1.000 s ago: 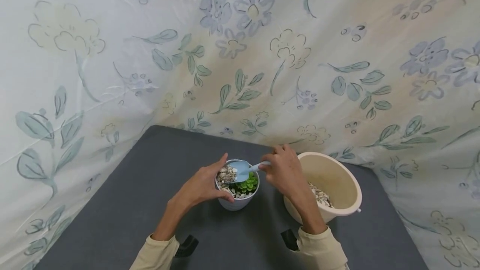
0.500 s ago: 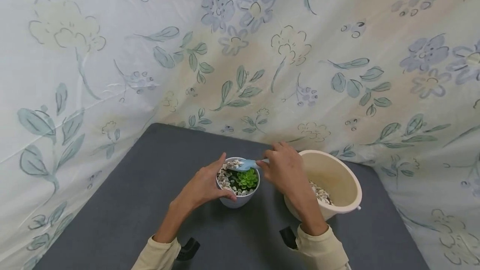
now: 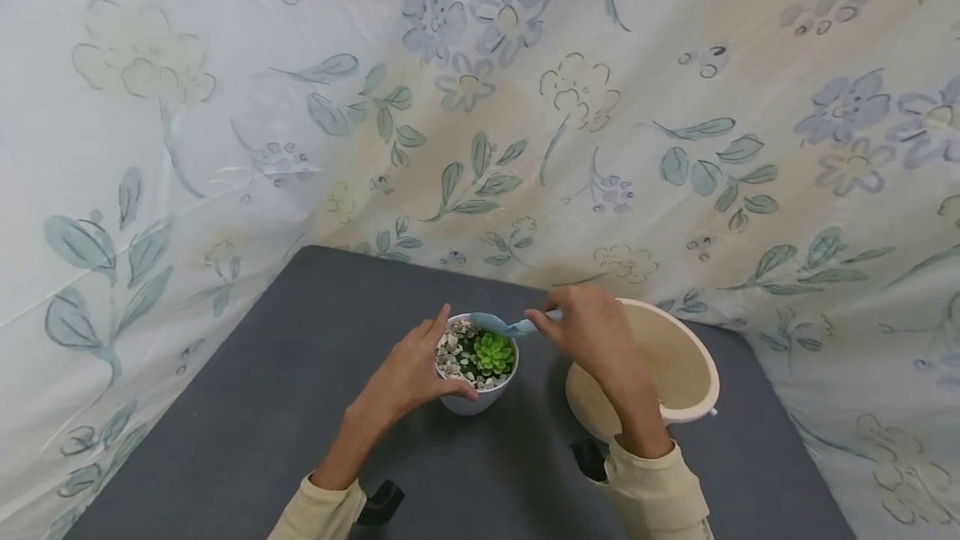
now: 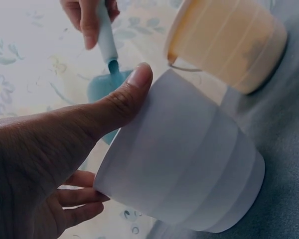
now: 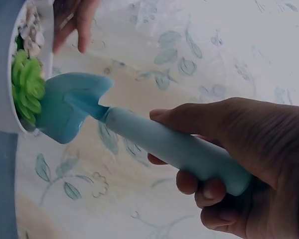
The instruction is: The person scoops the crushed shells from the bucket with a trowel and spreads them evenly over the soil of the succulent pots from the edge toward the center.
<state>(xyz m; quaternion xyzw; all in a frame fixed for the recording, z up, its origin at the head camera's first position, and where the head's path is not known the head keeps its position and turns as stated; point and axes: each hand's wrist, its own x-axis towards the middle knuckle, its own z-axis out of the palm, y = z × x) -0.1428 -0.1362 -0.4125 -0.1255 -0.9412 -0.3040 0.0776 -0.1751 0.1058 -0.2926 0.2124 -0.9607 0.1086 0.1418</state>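
My left hand [image 3: 408, 372] holds a small white flowerpot [image 3: 469, 403] by its left side, thumb at the near rim and fingers toward the far rim. Inside the pot are a green succulent [image 3: 492, 354] and pale stones [image 3: 452, 350], thickest on the left, with dark soil showing beside the plant. My right hand [image 3: 594, 330] grips the handle of a light blue hand trowel [image 5: 159, 142]. Its blade [image 5: 70, 107] is tilted at the far rim, over the pot's edge near the succulent; no stones show on it in the head view.
A cream bucket [image 3: 686, 361] stands to the right, partly hidden by my right forearm. The grey table [image 3: 247, 407] meets a floral cloth [image 3: 480, 123] behind and at the sides.
The trowel has tipped and moved to the far rim, and the stones on its blade have gone into the pot. My right hand has shifted slightly right; the left stays at the pot.
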